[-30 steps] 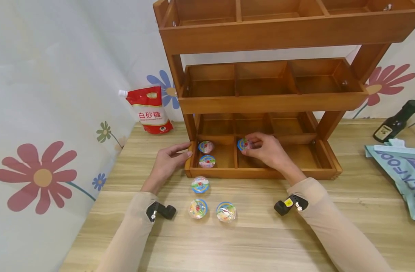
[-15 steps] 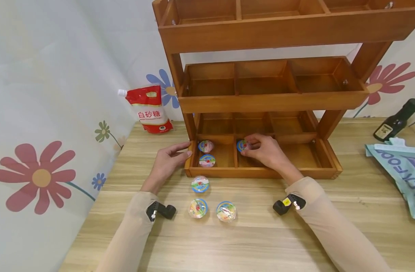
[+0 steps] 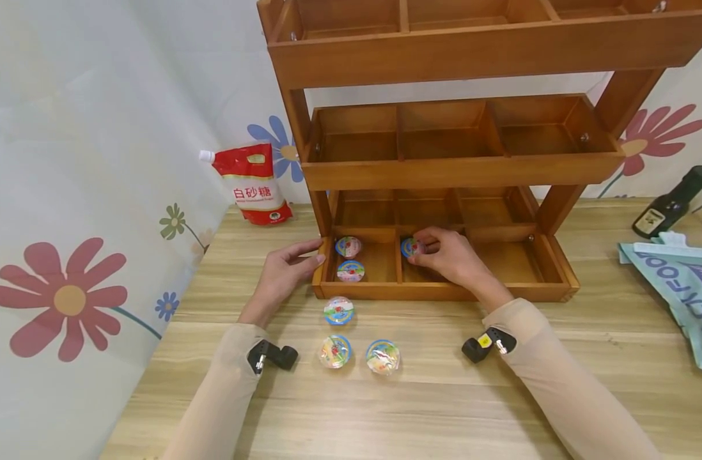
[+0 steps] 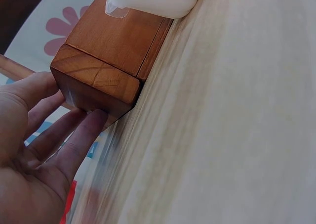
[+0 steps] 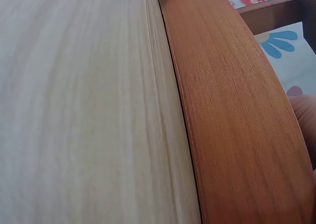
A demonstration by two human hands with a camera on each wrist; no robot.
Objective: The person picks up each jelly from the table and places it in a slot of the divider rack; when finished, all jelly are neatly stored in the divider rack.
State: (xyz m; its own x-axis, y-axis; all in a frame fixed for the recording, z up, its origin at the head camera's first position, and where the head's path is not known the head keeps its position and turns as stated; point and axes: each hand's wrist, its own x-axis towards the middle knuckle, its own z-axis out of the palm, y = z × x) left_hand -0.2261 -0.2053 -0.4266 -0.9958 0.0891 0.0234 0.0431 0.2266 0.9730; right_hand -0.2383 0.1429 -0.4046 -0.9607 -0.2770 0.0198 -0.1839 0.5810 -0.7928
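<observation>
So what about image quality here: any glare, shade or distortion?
Head: brightly lit, faint glare on the small cups, soft shadow beside the left sleeve. Left wrist: left fingers shaded, table pale and low in detail. Right wrist: the rack edge bows into a curve.

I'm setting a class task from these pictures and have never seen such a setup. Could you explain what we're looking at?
No machine here: the left grip and right grip are bare human hands. The wide view is from a head camera looking down; the other two are from the wrist cameras. On the table stands a rack, with a red bag to its left, a bottle and a blue bag to its right, and three cups in front. Its lowest front tray has two more cups in the left compartment. The left grip touches the rack's left end; the right grip pinches another cup in the next compartment.
</observation>
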